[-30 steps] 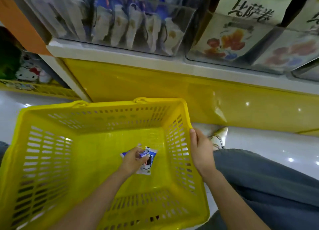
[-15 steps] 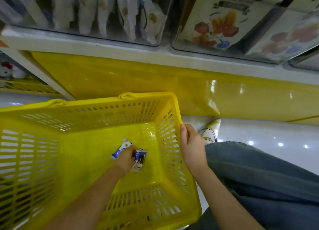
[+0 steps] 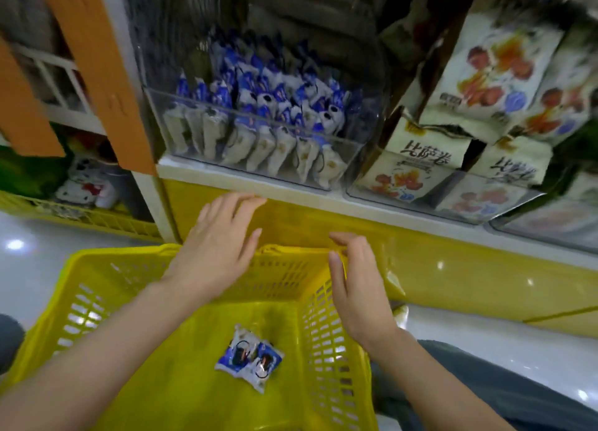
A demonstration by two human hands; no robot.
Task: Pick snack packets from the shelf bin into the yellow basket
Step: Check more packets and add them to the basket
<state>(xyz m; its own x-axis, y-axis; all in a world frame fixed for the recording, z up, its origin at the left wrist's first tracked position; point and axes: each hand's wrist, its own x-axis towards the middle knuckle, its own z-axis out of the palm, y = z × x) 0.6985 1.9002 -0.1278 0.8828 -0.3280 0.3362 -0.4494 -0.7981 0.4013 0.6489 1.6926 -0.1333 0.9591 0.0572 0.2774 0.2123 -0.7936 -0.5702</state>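
Observation:
The yellow basket (image 3: 97,301) stands on the floor below the shelf. Two blue-and-white snack packets (image 3: 250,359) lie on its bottom. A clear shelf bin (image 3: 349,154) holds several more blue-and-white packets (image 3: 259,113) standing in rows. My left hand (image 3: 216,246) is raised above the basket's far rim with its fingers spread and straight, holding nothing, fingertips just below the shelf edge. My right hand (image 3: 359,288) hovers over the basket's right far corner, fingers relaxed and empty.
Clear bins of large cream snack bags (image 3: 430,165) sit to the right of the packet bin. An orange upright (image 3: 97,74) stands to its left. A low yellow crate with plush toys (image 3: 84,188) is at the far left. Glossy white floor lies around the basket.
My left hand let go of the packets in the basket and rose toward the shelf. My right hand left the basket's rim and lifted. The view tilted up to the bin.

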